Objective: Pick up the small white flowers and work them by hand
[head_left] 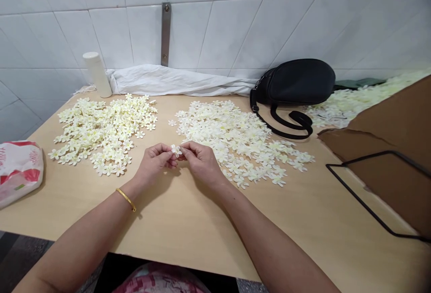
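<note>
A small white flower (pixel 176 150) is pinched between both hands above the wooden table (pixel 175 221). My left hand (pixel 156 160), with a gold bracelet on its wrist, closes thumb and fingers on the flower's left side. My right hand (pixel 200 160) holds its right side between thumb and forefinger. Beyond my left hand lies a pile of cream-yellow flowers (pixel 104 127). A wider pile of whiter flowers (pixel 229 136) spreads behind and to the right of my right hand.
A white bottle (pixel 97 74), a white cloth (pixel 178 82) and a black bag (pixel 299 82) with its strap line the tiled wall. At left is a red-and-white packet (pixel 20 172). Cardboard (pixel 400 149), a black wire frame (pixel 360 202) and more flowers (pixel 360 102) occupy the right.
</note>
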`<state>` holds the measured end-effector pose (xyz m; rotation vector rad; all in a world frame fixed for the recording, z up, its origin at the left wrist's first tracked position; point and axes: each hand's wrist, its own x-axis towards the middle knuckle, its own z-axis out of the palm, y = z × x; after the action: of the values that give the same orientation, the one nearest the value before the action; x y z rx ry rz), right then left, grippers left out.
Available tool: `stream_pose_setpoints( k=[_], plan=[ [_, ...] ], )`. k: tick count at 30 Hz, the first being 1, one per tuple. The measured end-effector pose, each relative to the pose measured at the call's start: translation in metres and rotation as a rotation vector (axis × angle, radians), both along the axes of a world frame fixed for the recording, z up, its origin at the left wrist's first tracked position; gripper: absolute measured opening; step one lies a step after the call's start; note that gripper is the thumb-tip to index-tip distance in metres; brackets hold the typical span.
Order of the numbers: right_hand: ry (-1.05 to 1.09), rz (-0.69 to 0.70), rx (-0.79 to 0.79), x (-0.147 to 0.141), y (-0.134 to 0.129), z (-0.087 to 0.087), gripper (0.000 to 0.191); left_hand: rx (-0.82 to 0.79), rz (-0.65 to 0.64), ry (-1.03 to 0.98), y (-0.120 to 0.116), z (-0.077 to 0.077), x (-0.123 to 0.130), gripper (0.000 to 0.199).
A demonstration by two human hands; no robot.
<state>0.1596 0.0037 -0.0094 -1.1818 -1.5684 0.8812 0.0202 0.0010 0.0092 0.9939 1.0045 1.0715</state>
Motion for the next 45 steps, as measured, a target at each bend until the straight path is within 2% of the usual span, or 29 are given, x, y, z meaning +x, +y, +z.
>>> stream_pose_setpoints(
  k=[6, 9, 11, 13, 16, 18, 21, 27, 32, 38, 45],
  plan=[
    [0.214, -0.085, -0.082, 0.006, 0.006, 0.004, 0.016, -0.047, 0.099, -0.081, 0.009, -0.004, -0.008, 0.006],
    [0.169, -0.116, -0.044, 0.010, 0.009, 0.003, 0.015, -0.053, 0.156, -0.069, 0.013, -0.005, -0.011, 0.006],
    [-0.021, -0.162, 0.092, 0.011, 0.008, 0.002, 0.015, -0.069, 0.189, -0.053, 0.015, -0.004, -0.012, 0.007],
    [-0.341, -0.149, 0.285, 0.011, 0.006, 0.000, 0.017, -0.081, 0.212, -0.049, 0.016, -0.003, -0.012, 0.007],
    [-0.791, 0.043, 0.479, 0.009, 0.000, -0.001, 0.019, -0.084, 0.219, -0.068, 0.017, -0.001, -0.012, 0.006],
    [-0.898, 0.156, 0.513, 0.008, -0.002, -0.001, 0.019, -0.087, 0.217, -0.079, 0.018, -0.002, -0.012, 0.006],
    [-0.844, 0.195, 0.504, 0.007, -0.002, -0.002, 0.018, -0.071, 0.198, -0.056, 0.017, -0.003, -0.012, 0.007],
    [-0.638, -0.005, 0.557, 0.007, -0.001, -0.002, 0.019, -0.004, 0.118, 0.014, 0.010, -0.006, -0.007, 0.009],
    [-0.638, -0.001, 0.546, 0.005, -0.001, -0.003, 0.017, 0.043, 0.006, 0.041, 0.004, -0.006, -0.003, 0.008],
    [-0.579, -0.112, 0.579, 0.004, -0.003, 0.001, 0.014, 0.032, 0.061, 0.122, 0.003, -0.003, -0.002, 0.008],
    [-0.593, -0.003, 0.531, 0.005, 0.000, -0.003, 0.019, -0.002, -0.033, 0.003, 0.002, -0.003, -0.002, 0.007]
  ],
)
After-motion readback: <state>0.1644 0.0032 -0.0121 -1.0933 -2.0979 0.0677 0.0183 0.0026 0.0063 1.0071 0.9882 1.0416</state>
